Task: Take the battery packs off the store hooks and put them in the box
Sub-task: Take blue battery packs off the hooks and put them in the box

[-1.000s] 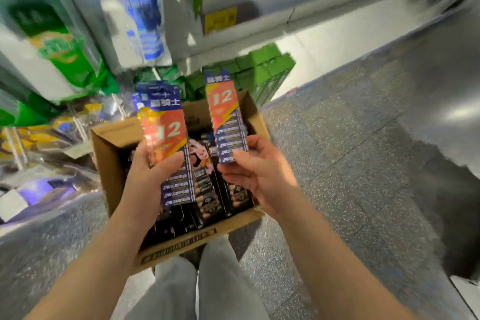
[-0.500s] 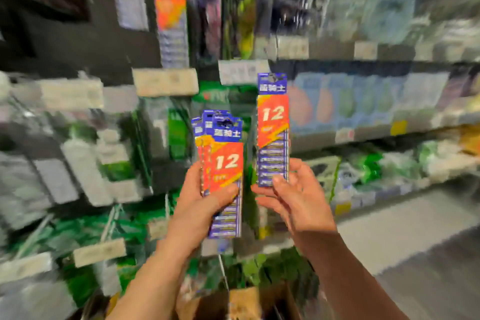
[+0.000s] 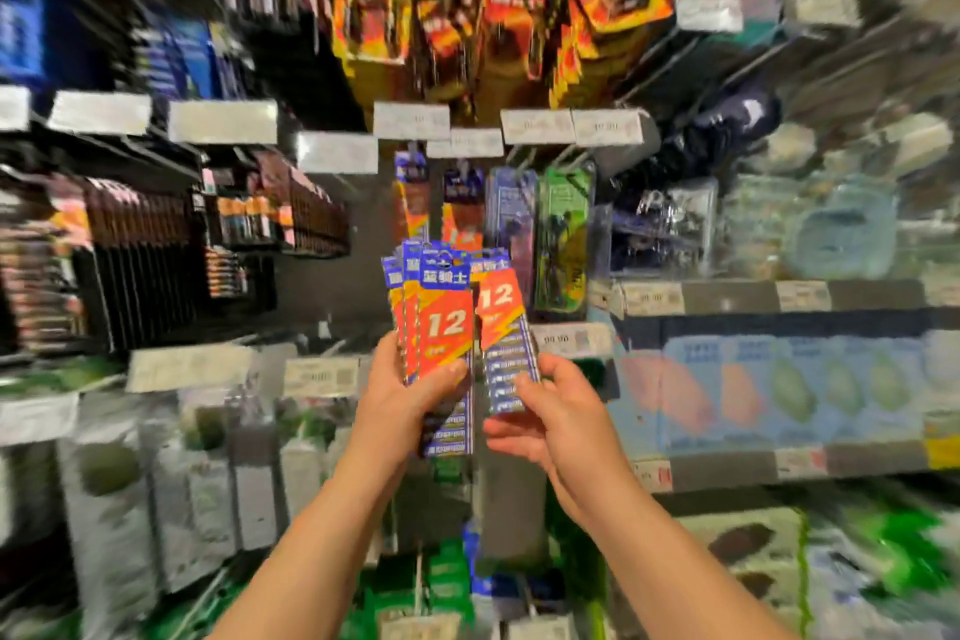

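At the far left of the frame, dark packs (image 3: 145,265) are seen racked in rows, blurred, with white price tags (image 3: 223,121) strung along the rail above them. Left of centre, the left hand (image 3: 410,400) is raised, and a fanned stack (image 3: 441,327) of battery packs is gripped in it: the thumb is pressed across the red "12" panel of the front pack and the fingers are curled round behind. How many packs are in the stack cannot be told; several blue header cards are seen overlapping at the top. Just beside it, a single pack (image 3: 506,333) is held upright by the right hand (image 3: 550,411), pinched at its lower end between thumb and fingers, its left edge tucked behind the stack. Directly above the two, more packs (image 3: 410,198) of the same blue-and-red kind are seen hanging from hooks, with a green pack (image 3: 563,234) hung to their right. Further right, blurred shelves (image 3: 779,299) with tags along their edges are seen. The box is not in view.
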`<state>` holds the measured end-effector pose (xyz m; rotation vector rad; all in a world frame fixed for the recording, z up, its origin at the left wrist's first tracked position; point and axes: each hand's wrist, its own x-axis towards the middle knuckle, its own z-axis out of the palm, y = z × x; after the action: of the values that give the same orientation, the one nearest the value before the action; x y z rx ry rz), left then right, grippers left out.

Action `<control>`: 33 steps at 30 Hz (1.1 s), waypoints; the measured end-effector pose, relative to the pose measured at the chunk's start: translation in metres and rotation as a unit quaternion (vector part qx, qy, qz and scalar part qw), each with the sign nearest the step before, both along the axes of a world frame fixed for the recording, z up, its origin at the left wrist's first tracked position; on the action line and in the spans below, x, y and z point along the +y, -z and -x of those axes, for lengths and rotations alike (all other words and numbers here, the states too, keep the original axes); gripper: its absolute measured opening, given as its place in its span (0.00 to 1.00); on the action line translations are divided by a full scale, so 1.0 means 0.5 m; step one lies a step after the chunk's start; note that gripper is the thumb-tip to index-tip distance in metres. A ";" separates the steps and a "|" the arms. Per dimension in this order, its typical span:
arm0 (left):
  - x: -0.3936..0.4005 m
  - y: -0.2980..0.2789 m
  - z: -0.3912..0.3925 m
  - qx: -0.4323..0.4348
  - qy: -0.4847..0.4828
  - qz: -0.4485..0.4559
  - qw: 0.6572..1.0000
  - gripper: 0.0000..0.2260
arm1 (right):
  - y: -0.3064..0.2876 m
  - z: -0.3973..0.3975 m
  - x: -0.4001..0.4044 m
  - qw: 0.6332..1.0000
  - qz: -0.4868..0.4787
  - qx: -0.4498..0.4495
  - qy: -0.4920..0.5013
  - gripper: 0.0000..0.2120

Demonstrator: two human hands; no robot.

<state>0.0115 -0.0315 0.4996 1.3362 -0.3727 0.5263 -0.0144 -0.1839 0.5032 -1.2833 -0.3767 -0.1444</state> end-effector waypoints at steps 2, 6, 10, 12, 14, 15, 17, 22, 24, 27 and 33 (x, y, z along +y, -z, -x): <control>0.025 -0.017 -0.016 0.005 -0.006 -0.007 1.000 0.40 | -0.011 -0.022 0.020 1.000 0.007 0.001 0.014 0.03; 0.072 -0.039 -0.059 0.019 -0.013 0.002 1.000 0.40 | -0.033 -0.067 0.043 0.999 0.026 -0.008 0.036 0.05; 0.110 -0.069 -0.095 0.014 -0.013 0.014 1.000 0.33 | -0.075 -0.111 0.074 0.997 0.059 -0.030 0.048 0.07; 0.127 -0.086 -0.112 0.012 -0.015 0.008 1.000 0.35 | -0.097 -0.132 0.094 0.995 0.075 -0.040 0.055 0.05; 0.144 -0.100 -0.129 0.007 -0.017 0.005 1.000 0.31 | -0.120 -0.156 0.118 0.993 0.090 -0.048 0.066 0.06; 0.148 -0.106 -0.136 0.007 -0.015 0.002 1.000 0.31 | -0.130 -0.167 0.126 0.992 0.096 -0.048 0.071 0.07; 0.159 -0.112 -0.151 0.005 -0.011 -0.007 1.000 0.31 | -0.147 -0.189 0.146 0.990 0.107 -0.046 0.076 0.09; 0.181 -0.104 -0.180 0.010 0.006 -0.026 1.000 0.31 | -0.159 -0.217 0.166 0.983 0.155 -0.056 0.082 0.07; 0.187 -0.098 -0.190 0.013 0.007 -0.030 0.999 0.34 | -0.156 -0.225 0.168 0.981 0.164 -0.055 0.087 0.07; 0.196 -0.091 -0.206 0.017 0.011 -0.022 1.000 0.41 | -0.159 -0.240 0.173 0.984 0.132 -0.061 0.103 0.05; 0.204 -0.092 -0.220 0.018 0.022 -0.019 0.999 0.33 | -0.195 -0.257 0.196 0.989 0.074 -0.070 0.105 0.07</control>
<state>0.1213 0.0705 0.5455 1.3697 -0.3848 0.4596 0.1140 -0.0860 0.6008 -1.4627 -0.3766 -0.3919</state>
